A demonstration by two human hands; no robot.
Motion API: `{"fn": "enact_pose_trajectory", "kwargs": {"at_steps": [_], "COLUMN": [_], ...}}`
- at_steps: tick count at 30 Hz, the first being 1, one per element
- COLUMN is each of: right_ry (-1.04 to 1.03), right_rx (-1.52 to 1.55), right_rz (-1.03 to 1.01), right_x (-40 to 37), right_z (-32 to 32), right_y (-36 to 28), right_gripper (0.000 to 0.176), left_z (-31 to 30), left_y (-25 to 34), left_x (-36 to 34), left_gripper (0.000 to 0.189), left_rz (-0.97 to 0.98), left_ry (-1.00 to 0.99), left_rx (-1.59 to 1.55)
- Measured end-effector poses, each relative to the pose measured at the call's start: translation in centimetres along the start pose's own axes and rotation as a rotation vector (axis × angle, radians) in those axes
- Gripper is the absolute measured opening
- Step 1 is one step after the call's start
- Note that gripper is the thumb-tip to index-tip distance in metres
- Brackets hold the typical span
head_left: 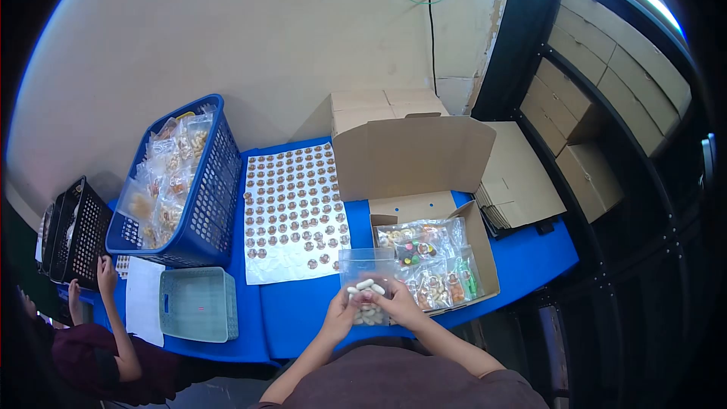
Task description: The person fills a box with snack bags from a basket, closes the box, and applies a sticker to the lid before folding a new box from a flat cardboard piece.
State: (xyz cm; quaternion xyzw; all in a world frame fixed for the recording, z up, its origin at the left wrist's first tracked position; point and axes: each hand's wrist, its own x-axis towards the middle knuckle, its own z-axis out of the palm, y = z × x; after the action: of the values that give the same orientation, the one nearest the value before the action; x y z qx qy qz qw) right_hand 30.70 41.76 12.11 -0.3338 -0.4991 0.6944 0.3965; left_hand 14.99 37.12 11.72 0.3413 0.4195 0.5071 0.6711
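My left hand [341,313] and my right hand [399,305] both grip a clear plastic bag [365,260] of white oblong pieces. The thumbs meet near the middle of its front, and the other fingers are mostly hidden behind it. The bag's upper part stands up flat above the hands. Just behind and to the right, an open cardboard box [491,276] holds several clear bags. One has colourful round pieces [421,251], another has green pieces [466,277], and others look pale or orange.
A sheet of round stickers [261,265] lies on the blue cloth [291,316]. Left of it stand a blue basket [219,182] full of bags and a pale green tray [229,307]. Flattened cardboard [522,174] is stacked at right. Another person [113,356] is at far left, beside black baskets [87,235].
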Motion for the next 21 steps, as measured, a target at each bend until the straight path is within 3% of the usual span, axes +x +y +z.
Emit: {"fn": "enact_pose_trajectory", "kwargs": {"at_steps": [2, 4, 7, 9, 11, 13, 18, 21], "right_ry": [0.043, 0.067, 0.120, 0.465, 0.635, 0.837, 1.065, 1.089], "right_rx": [-0.066, -0.050, 0.010, 0.156, 0.042, -0.448, -0.653, -0.820], "right_rz": [0.045, 0.034, -0.007, -0.042, -0.162, -0.404, -0.327, -0.235], "right_x": [0.1, 0.3, 1.0, 1.7, 2.7, 2.4, -0.3, -1.8], "right_z": [-0.2, -0.4, -1.1, -2.9, -7.8, -12.1, -20.2, -22.2], "right_y": [-0.4, -0.6, -0.9, -0.8, -0.2, -1.1, -1.9, -0.6], "right_gripper": [0.025, 0.025, 0.026, 0.026, 0.025, 0.027, 0.022, 0.020], "left_z": [0.2, 0.6, 0.8, 0.9, 1.0, -0.6, -3.5, -3.5], "left_y": [-0.2, -0.3, -0.9, 0.0, 2.1, 2.0, 2.2, 1.9], "left_x": [0.1, 0.3, 0.6, 0.6, -0.1, 0.1, 0.3, 0.2], "left_gripper": [0.039, 0.043, 0.051, 0.052, 0.053, 0.053, 0.052, 0.052], "left_rz": [0.039, 0.136, 0.145, 0.228, 0.090, 0.080, 0.251, 0.288], "left_ry": [-0.006, -0.106, -0.217, -0.260, -0.287, -0.275, 0.135, 0.150], "left_rx": [0.155, 0.309, 0.099, 0.199, 0.286, 0.328, 0.119, -0.017]}}
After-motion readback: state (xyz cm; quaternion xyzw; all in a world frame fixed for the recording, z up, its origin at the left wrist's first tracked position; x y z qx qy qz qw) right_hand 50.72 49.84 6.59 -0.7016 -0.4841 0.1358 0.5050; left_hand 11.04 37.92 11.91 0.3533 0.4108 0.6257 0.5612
